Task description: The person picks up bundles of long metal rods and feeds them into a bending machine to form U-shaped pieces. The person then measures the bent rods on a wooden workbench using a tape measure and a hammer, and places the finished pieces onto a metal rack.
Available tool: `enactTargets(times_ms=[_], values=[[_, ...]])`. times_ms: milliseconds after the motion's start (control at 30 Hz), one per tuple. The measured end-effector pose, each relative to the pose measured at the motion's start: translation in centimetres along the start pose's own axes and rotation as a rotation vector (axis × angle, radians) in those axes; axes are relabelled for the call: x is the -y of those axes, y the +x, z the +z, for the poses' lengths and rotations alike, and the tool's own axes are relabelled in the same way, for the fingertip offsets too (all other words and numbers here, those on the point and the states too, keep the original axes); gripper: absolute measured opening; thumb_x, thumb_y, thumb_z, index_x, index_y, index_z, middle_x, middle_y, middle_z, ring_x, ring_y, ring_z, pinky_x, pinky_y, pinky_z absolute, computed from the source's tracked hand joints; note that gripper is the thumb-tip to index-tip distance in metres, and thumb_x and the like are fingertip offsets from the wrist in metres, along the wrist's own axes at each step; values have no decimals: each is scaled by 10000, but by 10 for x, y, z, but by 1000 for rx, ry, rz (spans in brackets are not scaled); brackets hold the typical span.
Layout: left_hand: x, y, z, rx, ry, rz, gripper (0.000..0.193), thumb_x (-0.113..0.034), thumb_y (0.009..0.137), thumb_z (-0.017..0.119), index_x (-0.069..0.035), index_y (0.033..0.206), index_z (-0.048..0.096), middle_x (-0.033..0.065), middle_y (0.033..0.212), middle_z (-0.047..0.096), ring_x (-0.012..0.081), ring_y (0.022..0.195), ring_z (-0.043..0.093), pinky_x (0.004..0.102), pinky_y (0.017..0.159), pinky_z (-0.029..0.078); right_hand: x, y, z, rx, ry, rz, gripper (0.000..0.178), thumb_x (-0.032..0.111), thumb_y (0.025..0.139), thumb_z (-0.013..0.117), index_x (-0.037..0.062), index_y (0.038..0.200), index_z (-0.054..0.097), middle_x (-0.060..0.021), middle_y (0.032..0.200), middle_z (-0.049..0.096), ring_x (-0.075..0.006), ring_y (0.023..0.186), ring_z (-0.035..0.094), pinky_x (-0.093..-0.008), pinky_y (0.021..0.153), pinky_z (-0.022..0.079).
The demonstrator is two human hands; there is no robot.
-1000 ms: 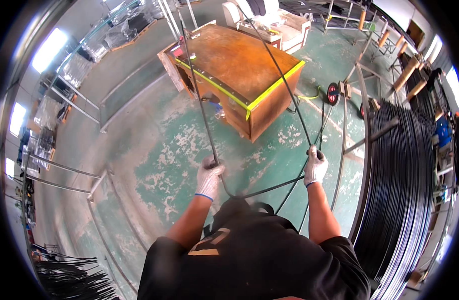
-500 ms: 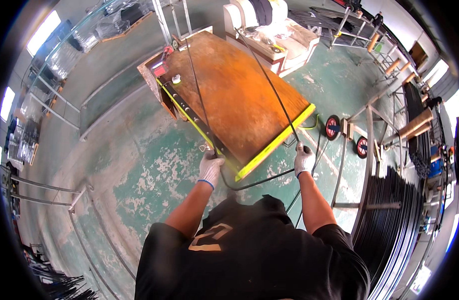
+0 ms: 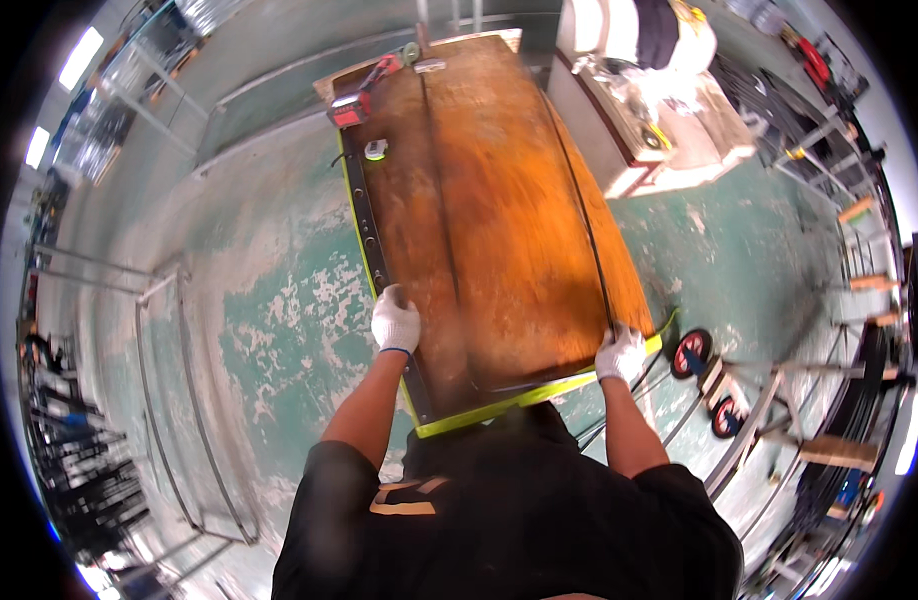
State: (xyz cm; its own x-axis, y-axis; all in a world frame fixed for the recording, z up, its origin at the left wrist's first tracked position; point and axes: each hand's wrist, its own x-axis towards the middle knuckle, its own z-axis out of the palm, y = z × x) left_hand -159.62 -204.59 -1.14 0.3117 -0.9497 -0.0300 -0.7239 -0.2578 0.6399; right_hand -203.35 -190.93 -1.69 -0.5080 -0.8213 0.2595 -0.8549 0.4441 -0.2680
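A bent black rod (image 3: pixel 585 227) lies over the rust-brown tabletop (image 3: pixel 509 200), its two long sides running away from me and its crosspiece along the near edge. At the near right corner, my right hand (image 3: pixel 622 353), in a white knit glove, is closed on the rod's corner. My left hand (image 3: pixel 395 320), gloved the same way, lies on the dark strip with holes (image 3: pixel 369 240) along the table's left edge. It is apart from the rod's left side, and its fingertips are partly hidden. Yellow-green edging (image 3: pixel 509 402) borders the near and left sides.
A red cordless grinder (image 3: pixel 364 95) and a small tape measure (image 3: pixel 376 150) lie at the table's far left. Beyond the right side stands a pale armchair (image 3: pixel 669 130) with things piled on it. Red-rimmed wheels (image 3: pixel 692 352) and metal frames are at right; a metal rack (image 3: pixel 164 290) stands left.
The rod has come down from above the table onto its top. My left hand has left the rod for the left edge strip. My view has moved closer over the table.
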Motion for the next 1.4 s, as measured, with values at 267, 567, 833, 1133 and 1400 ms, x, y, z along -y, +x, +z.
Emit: enactTargets(times_ms=[267, 567, 833, 1133, 1400], values=[[-16, 15, 17, -179, 416, 67, 402, -223, 908, 726, -66, 1274, 675, 185, 1338, 669, 408, 1195, 621, 512, 1043, 491, 120, 96, 20, 218, 322, -416, 380, 165, 855, 815, 97, 1209, 694, -143, 1257, 677, -382, 1217, 608, -504, 1034, 485], [-8, 28, 29, -145, 483, 174, 404, -237, 914, 679, -24, 1250, 609, 209, 1380, 604, 438, 1208, 571, 583, 1018, 453, 364, 221, 114, 350, 460, -987, 520, 193, 856, 829, 156, 1338, 637, -146, 1338, 632, -382, 1233, 601, -499, 1033, 508], [-6, 38, 27, -78, 477, 134, 459, -191, 861, 709, 5, 1268, 628, 254, 1372, 608, 450, 1190, 567, 592, 1043, 448, 574, 289, 219, 492, 158, -992, 505, 323, 906, 776, 276, 1389, 639, -152, 1392, 587, -396, 1274, 588, -532, 1010, 527], [-7, 41, 30, -116, 455, 150, 444, -163, 838, 708, -4, 1242, 612, 233, 1353, 596, 440, 1189, 557, 594, 1051, 441, 518, 335, 228, 182, 428, -1022, 322, 239, 883, 734, 156, 1193, 735, -172, 1098, 747, -378, 1011, 659, -514, 885, 544], [-8, 33, 30, -156, 450, 161, 408, -186, 889, 699, -17, 1254, 628, 233, 1379, 606, 454, 1211, 561, 577, 1057, 458, 340, 303, 172, 238, 131, -555, 803, 313, 896, 809, 98, 1578, 445, -223, 1534, 489, -455, 1416, 449, -568, 1168, 392]])
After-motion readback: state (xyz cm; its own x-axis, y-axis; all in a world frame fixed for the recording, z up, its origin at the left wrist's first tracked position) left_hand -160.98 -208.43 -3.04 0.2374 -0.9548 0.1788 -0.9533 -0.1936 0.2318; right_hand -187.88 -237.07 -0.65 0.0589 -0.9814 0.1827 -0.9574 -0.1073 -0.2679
